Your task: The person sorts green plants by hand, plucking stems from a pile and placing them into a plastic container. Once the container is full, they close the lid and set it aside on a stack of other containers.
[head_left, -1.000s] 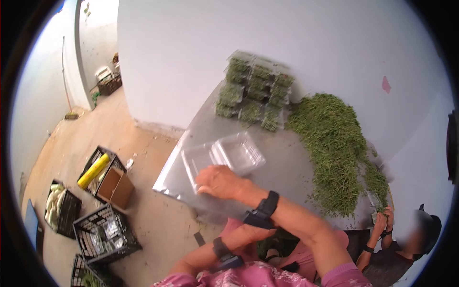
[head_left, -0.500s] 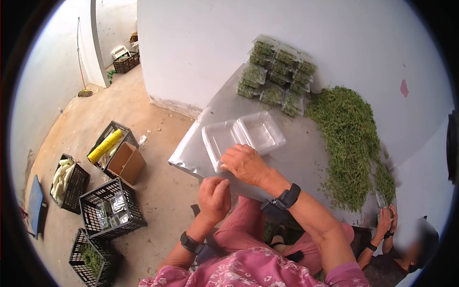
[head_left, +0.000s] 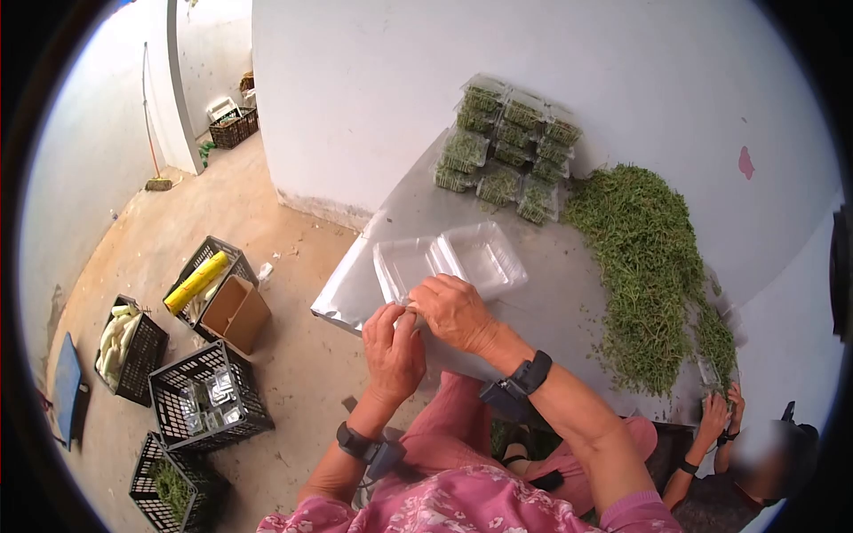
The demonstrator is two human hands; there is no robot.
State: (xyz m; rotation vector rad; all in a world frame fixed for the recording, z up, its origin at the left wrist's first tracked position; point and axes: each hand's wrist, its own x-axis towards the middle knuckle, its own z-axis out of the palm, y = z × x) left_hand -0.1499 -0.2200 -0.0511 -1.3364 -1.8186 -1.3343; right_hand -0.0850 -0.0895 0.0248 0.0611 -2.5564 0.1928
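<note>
Two bare hands meet at the near left corner of an open, empty, clear plastic hinged container (head_left: 485, 256), which lies on a grey metal table (head_left: 551, 306). The left hand (head_left: 394, 352) is mostly closed, fingers curled, its fingertips close against those of the right hand (head_left: 454, 313), whose fingers bend down over the corner. Whether either grips the plastic or something small is hidden. At the table's far side stand stacked clear boxes of greens (head_left: 509, 147); right of them spreads a loose green leafy heap (head_left: 635, 258). At the near right, another person's hands (head_left: 714, 416) touch greens.
</note>
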